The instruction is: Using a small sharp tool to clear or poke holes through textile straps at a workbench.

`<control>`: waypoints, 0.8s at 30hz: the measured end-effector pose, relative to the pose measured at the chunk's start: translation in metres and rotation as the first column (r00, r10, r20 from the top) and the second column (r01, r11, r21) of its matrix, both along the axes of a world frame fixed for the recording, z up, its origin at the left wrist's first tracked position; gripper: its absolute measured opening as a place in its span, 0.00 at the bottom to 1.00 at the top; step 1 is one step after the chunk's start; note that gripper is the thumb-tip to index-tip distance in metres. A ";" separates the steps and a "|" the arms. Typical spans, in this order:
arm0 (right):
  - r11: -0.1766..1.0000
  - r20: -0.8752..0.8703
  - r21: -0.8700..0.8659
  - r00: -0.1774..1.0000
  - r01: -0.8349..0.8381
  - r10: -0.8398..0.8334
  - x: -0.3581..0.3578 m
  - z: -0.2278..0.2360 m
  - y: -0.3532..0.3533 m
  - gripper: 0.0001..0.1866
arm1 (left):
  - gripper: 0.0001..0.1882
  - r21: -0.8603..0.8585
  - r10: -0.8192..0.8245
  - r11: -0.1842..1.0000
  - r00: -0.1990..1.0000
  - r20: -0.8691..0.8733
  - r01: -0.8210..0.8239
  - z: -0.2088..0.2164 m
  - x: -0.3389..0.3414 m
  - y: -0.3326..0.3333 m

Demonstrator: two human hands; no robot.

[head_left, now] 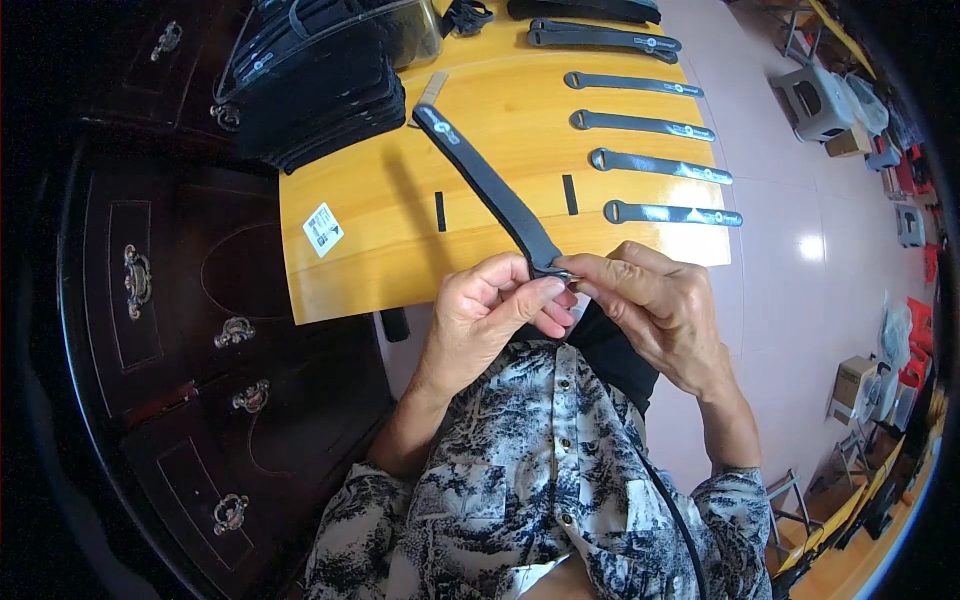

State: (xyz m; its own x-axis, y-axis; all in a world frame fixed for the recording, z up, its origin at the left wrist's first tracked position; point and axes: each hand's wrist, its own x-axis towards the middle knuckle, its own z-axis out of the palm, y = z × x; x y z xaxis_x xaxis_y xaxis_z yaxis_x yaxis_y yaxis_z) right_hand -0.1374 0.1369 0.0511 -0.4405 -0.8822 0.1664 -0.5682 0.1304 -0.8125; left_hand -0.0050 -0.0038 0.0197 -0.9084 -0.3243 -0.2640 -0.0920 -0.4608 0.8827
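Note:
A long dark grey strap (490,185) runs from the wooden table (380,250) down to my hands. My left hand (490,305) pinches its near end between thumb and fingers. My right hand (655,305) grips the same end from the right side, fingertips touching those of the left. The far end of the strap rests on the table by a stack of black straps (315,95). Several finished straps (660,165) lie in a row on the right part of the table.
A dark wooden cabinet (170,320) with metal handles stands to the left. A white label (323,229) and two black marks are on the tabletop. Plastic stools and boxes (830,100) stand on the pink floor at right.

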 end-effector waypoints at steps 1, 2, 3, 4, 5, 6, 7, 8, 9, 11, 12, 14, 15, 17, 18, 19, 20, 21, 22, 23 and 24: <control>1.000 -0.014 0.019 1.000 -0.002 0.002 0.000 -0.001 0.000 0.16 | 0.07 -0.001 -0.002 1.000 1.000 -0.002 0.002 -0.001 0.000 -0.002; 1.000 -0.014 0.016 1.000 -0.004 0.004 0.000 0.001 -0.001 0.16 | 0.07 -0.031 -0.023 0.999 1.000 -0.017 0.023 -0.001 0.002 -0.005; 0.999 -0.007 0.019 1.000 -0.028 0.028 0.000 0.003 -0.001 0.16 | 0.08 -0.060 -0.046 0.997 0.998 -0.032 0.044 0.000 0.004 -0.008; 0.998 -0.001 0.023 0.999 -0.050 0.051 0.000 0.005 -0.001 0.16 | 0.08 -0.063 -0.047 0.997 0.998 -0.033 0.044 0.001 0.005 -0.010; 0.998 -0.002 0.021 0.999 -0.052 0.052 0.000 0.004 -0.002 0.16 | 0.08 -0.054 -0.049 0.997 0.998 -0.051 0.046 0.001 0.007 -0.011; 0.999 -0.061 -0.020 0.998 -0.027 0.025 0.001 0.002 -0.003 0.16 | 0.09 -0.044 -0.052 0.998 0.996 -0.069 0.049 0.002 0.008 -0.011; 0.998 -0.119 -0.064 0.993 -0.004 -0.004 0.000 0.001 -0.004 0.16 | 0.09 -0.046 -0.051 0.998 0.996 -0.071 0.048 0.002 0.008 -0.010; 0.998 -0.121 -0.065 0.993 -0.005 -0.003 0.000 0.000 -0.005 0.16 | 0.09 -0.013 -0.067 0.998 0.995 -0.074 0.066 0.002 0.009 -0.009; 0.998 -0.137 -0.056 0.990 0.012 -0.020 -0.001 -0.002 -0.006 0.16 | 0.09 0.020 -0.083 0.996 0.994 -0.077 0.085 0.002 0.010 -0.008; 0.998 -0.154 -0.049 0.987 0.030 -0.037 -0.003 -0.005 -0.008 0.15 | 0.10 0.020 -0.089 0.996 0.994 -0.061 0.091 0.001 0.011 -0.009; 0.997 -0.125 -0.067 0.992 0.023 -0.031 -0.003 -0.007 -0.009 0.15 | 0.11 0.014 -0.067 0.998 0.995 -0.067 0.068 0.001 0.012 -0.009; 0.996 -0.097 -0.089 0.995 0.010 -0.019 -0.006 -0.010 -0.011 0.15 | 0.12 0.004 -0.040 0.999 0.996 -0.074 0.041 0.001 0.012 -0.008; 0.993 -0.041 -0.108 0.998 -0.052 0.047 -0.012 -0.011 -0.010 0.16 | 0.13 0.032 0.013 0.999 0.996 -0.093 -0.010 0.001 0.012 -0.007; 0.985 0.008 -0.130 0.993 -0.117 0.119 -0.016 -0.006 -0.009 0.18 | 0.13 0.060 0.070 0.996 0.991 -0.116 -0.063 0.000 0.010 -0.006; 0.993 0.150 -0.092 0.985 -0.075 0.088 -0.015 0.002 -0.007 0.21 | 0.13 0.047 0.138 0.990 0.984 -0.116 -0.134 -0.002 0.008 -0.007; 0.998 0.288 -0.047 0.956 -0.038 0.050 -0.016 0.006 -0.007 0.24 | 0.14 0.034 0.206 0.978 0.972 -0.116 -0.204 -0.004 0.007 -0.007; 0.997 0.352 -0.074 0.935 -0.006 0.032 -0.015 0.003 -0.008 0.30 | 0.13 0.017 0.189 0.982 0.973 -0.133 -0.189 -0.003 0.005 -0.006; 0.997 0.349 -0.073 0.937 -0.001 0.027 -0.014 0.000 -0.013 0.30 | 0.13 0.018 0.184 0.983 0.973 -0.135 -0.184 -0.002 0.002 -0.004; 0.992 0.368 -0.124 0.929 -0.005 0.051 -0.012 -0.003 -0.020 0.30 | 0.13 0.012 0.160 0.987 0.976 -0.145 -0.160 0.000 -0.001 -0.001; 0.984 0.386 -0.179 0.919 -0.011 0.080 -0.008 -0.005 -0.028 0.30 | 0.13 0.002 0.139 0.990 0.978 -0.154 -0.140 0.003 -0.004 0.001; 0.978 0.530 -0.209 0.843 0.027 0.089 -0.002 -0.006 -0.034 0.22 | 0.14 0.048 0.136 0.991 0.964 -0.226 -0.128 0.003 -0.005 0.004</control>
State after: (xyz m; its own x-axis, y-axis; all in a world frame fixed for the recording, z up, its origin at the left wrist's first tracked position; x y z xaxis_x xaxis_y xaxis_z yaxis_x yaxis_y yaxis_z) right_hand -0.1391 0.1027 0.0449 -0.4851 -0.8701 0.0877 -0.0397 -0.0783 -0.9961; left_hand -0.0099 0.0002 0.0224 -0.8954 -0.4403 -0.0666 0.1742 -0.4839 0.8576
